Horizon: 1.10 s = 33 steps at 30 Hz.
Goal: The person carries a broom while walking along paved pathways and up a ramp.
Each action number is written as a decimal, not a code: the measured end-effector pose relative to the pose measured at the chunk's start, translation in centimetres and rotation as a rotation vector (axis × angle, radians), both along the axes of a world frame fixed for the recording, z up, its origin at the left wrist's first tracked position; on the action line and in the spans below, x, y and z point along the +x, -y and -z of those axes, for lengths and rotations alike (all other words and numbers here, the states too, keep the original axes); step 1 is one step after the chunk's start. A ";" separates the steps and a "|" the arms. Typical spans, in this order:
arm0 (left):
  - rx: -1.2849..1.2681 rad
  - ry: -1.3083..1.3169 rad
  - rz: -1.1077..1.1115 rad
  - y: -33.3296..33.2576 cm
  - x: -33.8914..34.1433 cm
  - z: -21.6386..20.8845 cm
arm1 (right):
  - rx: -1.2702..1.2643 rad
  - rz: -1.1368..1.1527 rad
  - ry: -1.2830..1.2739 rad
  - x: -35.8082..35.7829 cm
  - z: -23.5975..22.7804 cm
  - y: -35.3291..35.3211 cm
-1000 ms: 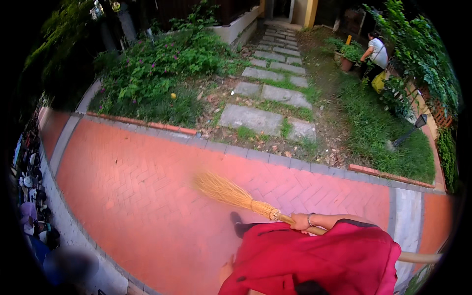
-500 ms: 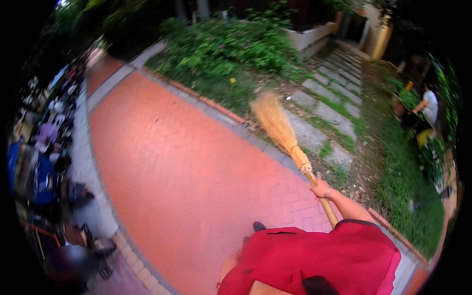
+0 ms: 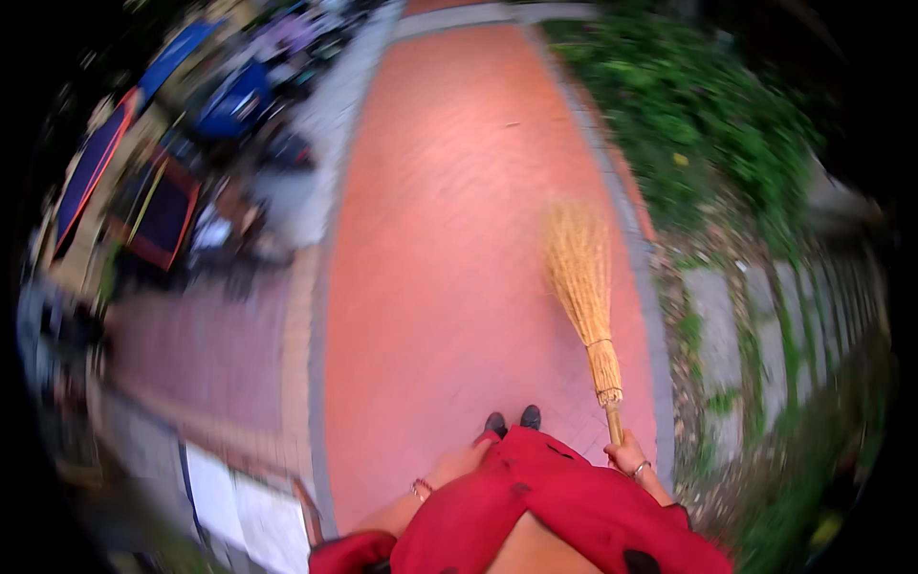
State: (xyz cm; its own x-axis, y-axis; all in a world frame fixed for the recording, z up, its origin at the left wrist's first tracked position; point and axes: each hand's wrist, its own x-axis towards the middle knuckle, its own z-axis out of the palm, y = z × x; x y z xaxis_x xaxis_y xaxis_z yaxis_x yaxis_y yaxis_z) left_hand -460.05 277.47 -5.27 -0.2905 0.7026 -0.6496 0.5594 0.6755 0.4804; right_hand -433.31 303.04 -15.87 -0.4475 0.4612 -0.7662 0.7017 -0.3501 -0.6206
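Observation:
My right hand (image 3: 625, 453) is wrapped round the wooden handle of a straw broom (image 3: 583, 277), just below its bound neck. The pale yellow bristles fan out ahead of me, over the right side of the red brick path (image 3: 440, 249). My left hand (image 3: 453, 467), with a beaded bracelet at the wrist, is close against the front of my red garment (image 3: 545, 478). Its fingers are blurred and partly covered by the cloth, so I cannot make out their pose.
A grey paved edging borders the path. Right of it are stone slabs (image 3: 712, 330) set in grass, and leafy bushes (image 3: 688, 115). On the left stand vehicles, one with a blue body (image 3: 235, 99), and a white flat panel (image 3: 251, 512) lies nearer.
My view has turned left, so the path now runs straight ahead. The broom has moved from beyond the right edging to over the bricks. My left hand has come into view.

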 end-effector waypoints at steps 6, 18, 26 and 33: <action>0.067 -0.108 -0.135 5.9 0.5 1.0 | -0.054 -0.345 -0.007 -9.7 0.1 0.3; 0.142 -0.199 -0.681 23.2 -1.6 2.4 | 0.057 -1.286 -0.084 -31.0 3.9 15.1; 0.110 -0.321 -1.008 38.8 -4.7 5.4 | 0.382 -1.810 -0.118 -47.7 -0.6 35.1; 0.008 -0.165 -1.342 47.1 -8.5 5.7 | 0.291 -1.964 -0.070 -59.5 -3.7 50.2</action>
State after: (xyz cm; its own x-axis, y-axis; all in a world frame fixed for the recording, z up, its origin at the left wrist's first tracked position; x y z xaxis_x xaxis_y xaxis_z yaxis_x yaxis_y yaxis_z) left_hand -468.54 230.36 -10.93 -0.8237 -0.1789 -0.5380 -0.4733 0.7394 0.4789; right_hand -492.84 252.85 -12.21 -0.4266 -0.5284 -0.7340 -0.0945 0.8332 -0.5449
